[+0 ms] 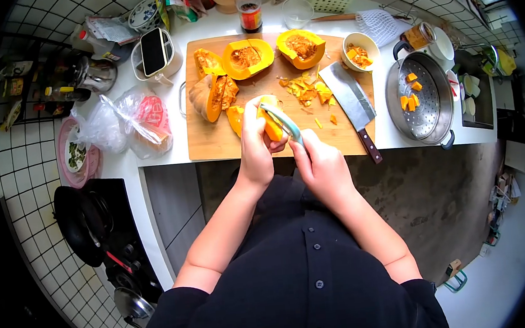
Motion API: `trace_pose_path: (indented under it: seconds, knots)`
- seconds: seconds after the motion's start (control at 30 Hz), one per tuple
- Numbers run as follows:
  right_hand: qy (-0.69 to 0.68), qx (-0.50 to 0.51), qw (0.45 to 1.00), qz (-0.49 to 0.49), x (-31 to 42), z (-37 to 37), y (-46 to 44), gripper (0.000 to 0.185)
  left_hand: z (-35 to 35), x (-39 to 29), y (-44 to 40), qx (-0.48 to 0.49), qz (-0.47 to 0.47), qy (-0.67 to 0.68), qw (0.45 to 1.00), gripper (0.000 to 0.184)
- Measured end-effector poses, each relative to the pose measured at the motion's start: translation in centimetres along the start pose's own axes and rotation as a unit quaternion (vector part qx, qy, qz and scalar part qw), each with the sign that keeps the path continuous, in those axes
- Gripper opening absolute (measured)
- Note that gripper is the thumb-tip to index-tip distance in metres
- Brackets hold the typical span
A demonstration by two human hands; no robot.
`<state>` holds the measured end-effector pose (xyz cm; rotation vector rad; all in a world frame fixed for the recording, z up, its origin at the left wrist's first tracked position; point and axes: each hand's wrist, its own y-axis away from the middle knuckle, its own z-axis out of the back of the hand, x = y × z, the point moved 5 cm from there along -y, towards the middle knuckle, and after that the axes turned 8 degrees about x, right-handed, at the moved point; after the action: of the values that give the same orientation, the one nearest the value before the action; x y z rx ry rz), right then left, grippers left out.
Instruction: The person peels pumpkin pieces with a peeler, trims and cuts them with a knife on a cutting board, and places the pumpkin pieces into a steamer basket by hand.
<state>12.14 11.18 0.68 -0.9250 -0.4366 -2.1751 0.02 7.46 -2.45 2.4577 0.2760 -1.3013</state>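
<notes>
In my left hand (256, 146) is a pumpkin wedge (273, 127), held over the front edge of the wooden cutting board (329, 139). My right hand (322, 164) grips a light-blue peeler (288, 126), its head against the wedge. Cut pumpkin halves (248, 59) with seeds lie along the back of the board, beside smaller pieces at the left. Orange peelings (306, 89) are scattered near the middle. To the right of them rests a cleaver (349, 94), its dark handle jutting past the board's front edge.
A steamer pot (422, 97) with several pumpkin cubes stands at the right, near a bowl (361, 52) of seeds and pulp. Plastic bags (143, 121) and a container with a phone (153, 52) sit left. A sauce bottle (249, 9) stands behind; a black wok (80, 223) is lower left.
</notes>
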Motion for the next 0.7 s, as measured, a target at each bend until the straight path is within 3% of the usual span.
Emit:
trace_pose_path:
  seconds: [0.03,0.23,0.33,0.47,0.57,0.7]
  knots:
    - [0.005,0.000,1.000,0.002,0.0,0.1,0.0,0.017,-0.1,0.0,0.0,0.066,-0.007,0.022,0.998,0.031]
    - [0.035,-0.010,0.999,0.017,0.2,0.3,-0.3,0.018,-0.4,-0.8,0.2,0.036,0.020,-0.131,0.991,0.038]
    - [0.039,-0.019,0.999,0.033,0.2,0.5,-0.7,0.018,-1.3,-0.7,0.7,0.029,-0.017,-0.121,0.992,0.040]
    - [0.051,-0.011,0.998,0.035,0.3,0.4,-0.5,0.017,-1.0,-0.1,1.0,0.008,0.018,-0.114,0.993,0.038]
    - [0.065,-0.013,0.997,0.034,0.3,0.5,-0.1,0.017,0.2,0.0,0.4,0.057,0.004,-0.057,0.997,0.037]
    - [0.083,-0.025,0.996,0.032,-0.1,0.5,-0.5,0.017,-0.9,-0.1,0.8,0.035,0.002,-0.116,0.993,0.034]
